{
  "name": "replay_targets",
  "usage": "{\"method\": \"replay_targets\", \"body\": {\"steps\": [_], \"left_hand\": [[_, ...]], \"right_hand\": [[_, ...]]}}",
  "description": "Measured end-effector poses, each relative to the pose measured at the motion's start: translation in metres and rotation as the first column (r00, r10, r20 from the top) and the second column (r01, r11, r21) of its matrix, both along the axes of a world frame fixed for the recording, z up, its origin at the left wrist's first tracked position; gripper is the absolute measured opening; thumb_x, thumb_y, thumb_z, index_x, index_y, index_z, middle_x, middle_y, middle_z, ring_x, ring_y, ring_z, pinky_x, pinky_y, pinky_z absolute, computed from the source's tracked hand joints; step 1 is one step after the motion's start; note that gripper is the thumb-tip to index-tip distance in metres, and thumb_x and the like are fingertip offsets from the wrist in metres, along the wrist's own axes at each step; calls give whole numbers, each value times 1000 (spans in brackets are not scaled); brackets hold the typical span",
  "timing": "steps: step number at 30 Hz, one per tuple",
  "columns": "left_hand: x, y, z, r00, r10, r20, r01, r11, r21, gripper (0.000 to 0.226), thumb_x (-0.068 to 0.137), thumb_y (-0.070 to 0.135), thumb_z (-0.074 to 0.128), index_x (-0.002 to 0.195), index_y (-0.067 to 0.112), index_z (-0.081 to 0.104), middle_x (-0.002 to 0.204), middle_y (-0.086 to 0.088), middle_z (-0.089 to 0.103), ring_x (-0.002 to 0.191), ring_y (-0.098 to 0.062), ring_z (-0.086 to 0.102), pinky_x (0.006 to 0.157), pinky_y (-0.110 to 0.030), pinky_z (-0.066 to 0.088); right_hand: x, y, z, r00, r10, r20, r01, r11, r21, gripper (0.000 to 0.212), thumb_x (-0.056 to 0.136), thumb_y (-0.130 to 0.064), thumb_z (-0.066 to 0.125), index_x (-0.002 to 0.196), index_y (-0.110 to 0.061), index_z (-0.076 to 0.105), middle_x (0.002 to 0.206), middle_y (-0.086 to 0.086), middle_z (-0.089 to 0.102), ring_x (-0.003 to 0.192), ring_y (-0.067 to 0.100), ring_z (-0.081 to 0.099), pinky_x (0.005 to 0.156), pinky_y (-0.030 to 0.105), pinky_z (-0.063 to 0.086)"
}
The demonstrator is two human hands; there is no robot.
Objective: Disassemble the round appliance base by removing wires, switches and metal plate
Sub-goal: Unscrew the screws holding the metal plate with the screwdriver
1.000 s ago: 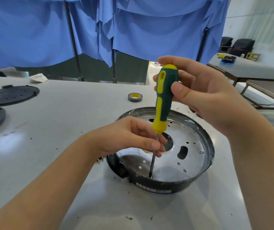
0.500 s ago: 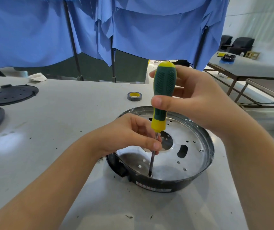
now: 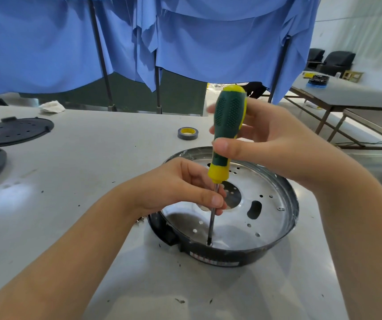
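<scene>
The round black appliance base [image 3: 231, 257] sits on the grey table, with a shiny perforated metal plate [image 3: 266, 218] inside it. A green and yellow screwdriver [image 3: 228, 125] stands nearly upright, its tip in a screw hole at the plate's near edge. My right hand [image 3: 266, 144] grips the handle, thumb across its front. My left hand [image 3: 185, 188] pinches the steel shaft between thumb and fingers, just above the plate. No wires or switches are visible.
Two black round covers [image 3: 16, 131] lie at the table's left edge. A roll of tape [image 3: 187, 133] sits behind the base, and a crumpled white cloth [image 3: 51, 106] at the far left. Blue curtains hang behind; another table [image 3: 358, 95] stands to the right.
My right hand has turned on the handle, thumb shifting from the side to the front lower down. The screwdriver stays in the same hole; my left hand keeps its pinch on the shaft.
</scene>
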State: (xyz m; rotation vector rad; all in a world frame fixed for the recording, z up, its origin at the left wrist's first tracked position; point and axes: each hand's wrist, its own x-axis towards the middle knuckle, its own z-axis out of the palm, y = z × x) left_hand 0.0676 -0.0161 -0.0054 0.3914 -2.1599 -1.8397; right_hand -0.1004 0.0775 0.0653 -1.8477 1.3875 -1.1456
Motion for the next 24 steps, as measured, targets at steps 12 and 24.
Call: {"method": "replay_targets", "body": {"steps": [12, 24], "left_hand": [[3, 0, 8, 999, 37, -6, -36, 998, 44, 31, 76, 30, 73, 107, 26, 74, 111, -3, 74, 102, -23, 70, 85, -27, 54], [6, 8, 28, 973, 222, -61, -227, 967, -112, 45, 62, 26, 84, 101, 9, 69, 103, -11, 73, 97, -26, 71, 94, -35, 55]], "right_hand": [[-9, 3, 2, 980, 119, 161, -125, 992, 27, 56, 72, -9, 69, 126, -12, 52, 106, 12, 71, 102, 25, 69, 85, 37, 58], [0, 6, 6, 998, -53, 33, 57, 991, -120, 34, 77, -33, 71, 110, -24, 65, 106, -1, 69, 98, 12, 66, 91, 34, 53]]}}
